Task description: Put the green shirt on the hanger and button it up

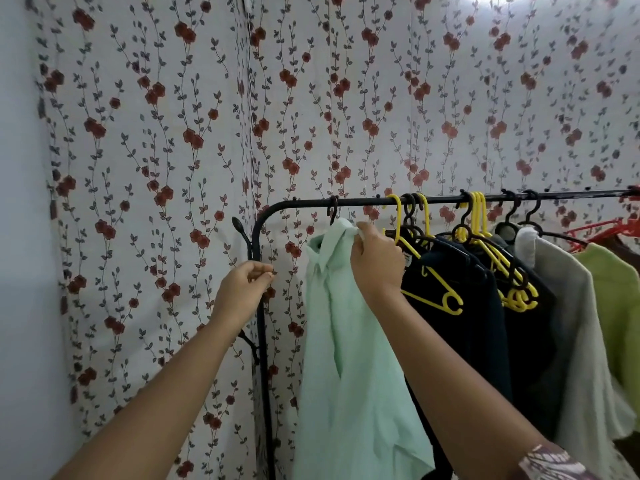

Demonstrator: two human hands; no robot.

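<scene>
— Mint-green, light woven cloth: the collared green shirt [349,341] hangs from a dark hook-topped hanger [333,210] at the left end of the black metal clothes rail [485,198], just beside the rail's bent corner. Which step is this?

— The hanging looks done; the buttoning, by my reading, has not begun. The right hand [377,261] pinches the shirt's collar near the hanger's hook, fingers closed on the cloth. The left hand [244,289] hovers apart from the shirt, near the rail's upright post, fingertips pressed together on nothing visible.

— And next?

— Probably squaring the collar, then bringing both front edges together at the top button. No buttons can be made out here. Dark garments [460,306] on yellow plastic hangers [436,299] crowd the shirt's right side, touching it.
</scene>
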